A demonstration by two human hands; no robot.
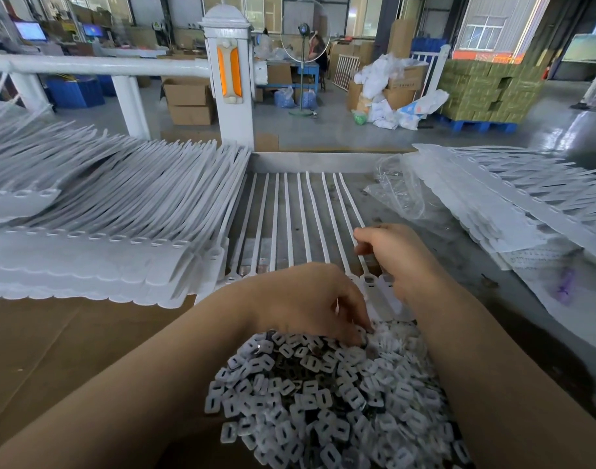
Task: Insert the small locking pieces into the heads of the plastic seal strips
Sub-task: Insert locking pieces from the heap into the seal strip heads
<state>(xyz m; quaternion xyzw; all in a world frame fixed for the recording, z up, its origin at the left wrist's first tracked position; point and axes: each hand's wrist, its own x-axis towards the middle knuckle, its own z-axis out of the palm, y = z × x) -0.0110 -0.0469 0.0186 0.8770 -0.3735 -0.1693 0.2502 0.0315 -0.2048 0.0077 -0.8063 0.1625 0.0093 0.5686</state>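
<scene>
A heap of small white locking pieces (323,394) with rectangular holes lies close in front of me. My left hand (310,302) rests on the heap's far edge, fingertips curled down into the pieces. A sheet of joined white seal strips (289,218) lies flat on the table ahead, heads toward me. My right hand (391,252) hovers over the right-most strips, fingers bent near the strip heads (369,279). Whether it pinches a piece is hidden.
Big stacks of white seal strips lie at left (97,204) and right (513,198). A crumpled clear plastic bag (398,187) sits beside the right stack. Brown cardboard (53,340) covers the near left. A white railing post (227,79) stands behind the table.
</scene>
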